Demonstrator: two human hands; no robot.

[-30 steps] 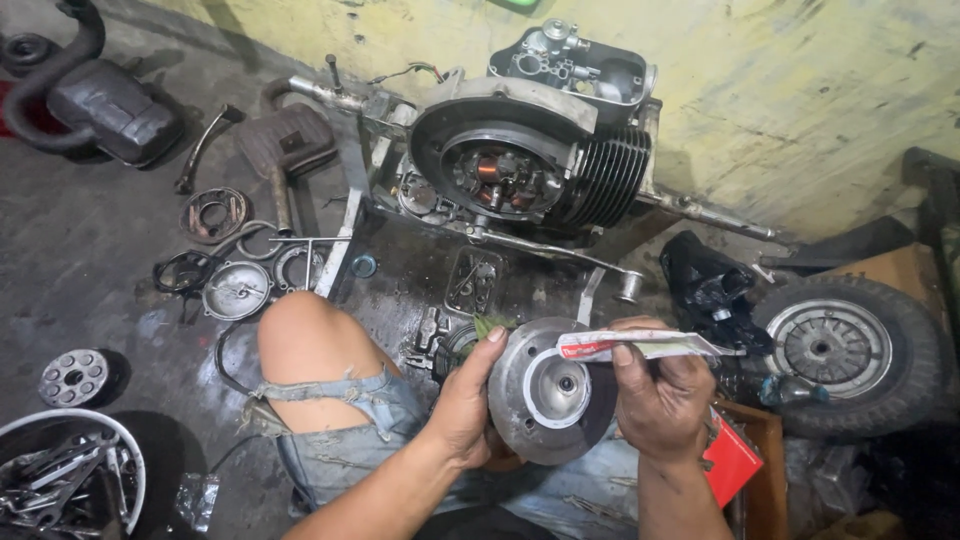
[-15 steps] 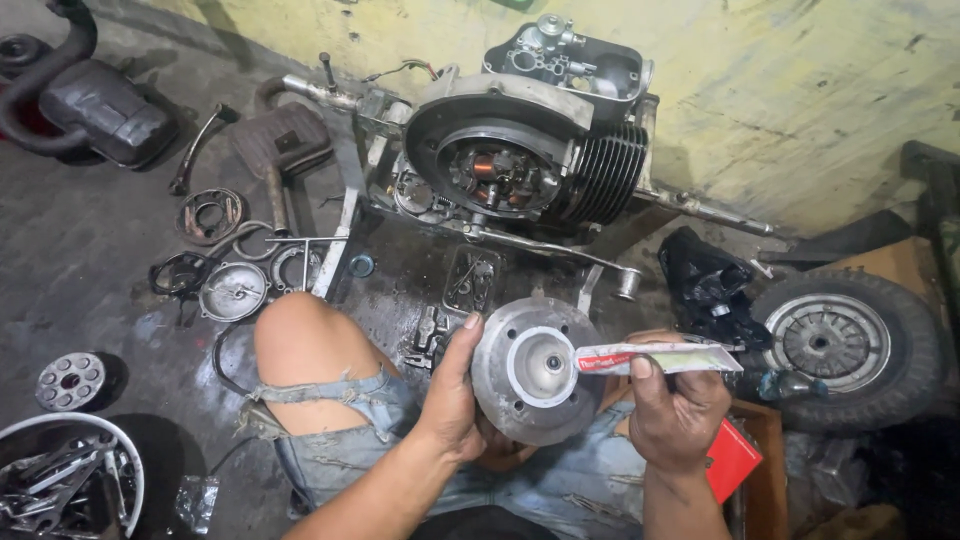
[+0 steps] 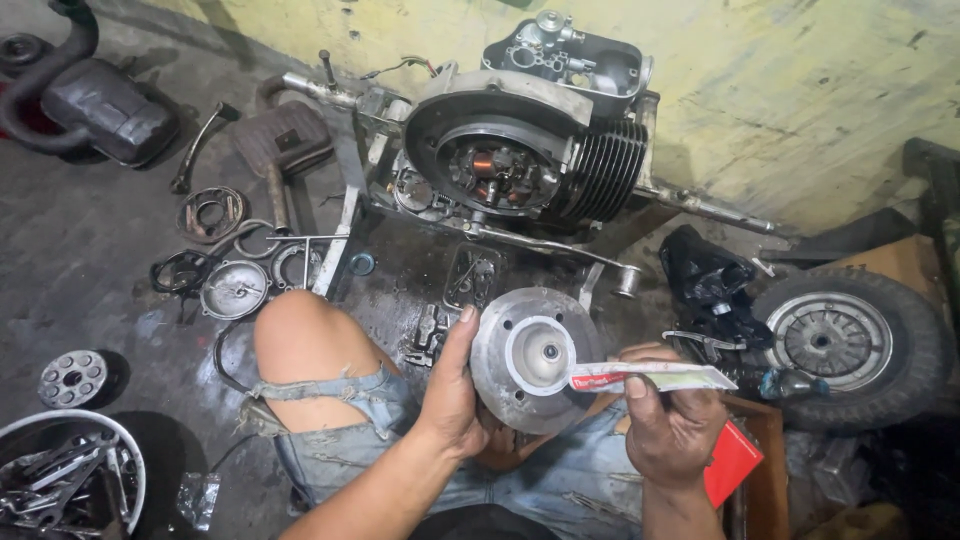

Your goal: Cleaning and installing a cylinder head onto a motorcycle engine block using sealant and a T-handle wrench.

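Gripping the edge of a round metal cylinder head [image 3: 535, 360], the left hand [image 3: 455, 395] has its thumb up along the near rim and its fingers wrapped behind, tilting the domed inner face toward the camera. The right hand [image 3: 675, 420] is closed around a flattened tube of sealant [image 3: 655, 377], thumb pressed on top, the red nozzle end touching the head's right rim. Both hands sit above the person's lap, over torn denim shorts [image 3: 340, 420], with the bare left knee [image 3: 300, 335] raised just beside the left hand. Right of the right hand, a small red box [image 3: 735, 462] leans against a wooden crate [image 3: 765, 470]. Further out, on the oily floor straight ahead, stands a stripped scooter engine [image 3: 510, 165], its fan housing open on copper stator coils, the finned cylinder on its right side. To the right lies a small wheel with tyre [image 3: 840, 345], a black plastic part just beside it. To the left, a round chrome cover [image 3: 235, 288] and brake shoes [image 3: 212, 212] lie well apart from the hands, a muffler [image 3: 285, 145] beyond them, a toothed clutch disc [image 3: 72, 377] near the left edge, and a white bucket of tools [image 3: 70, 480] in the bottom corner.
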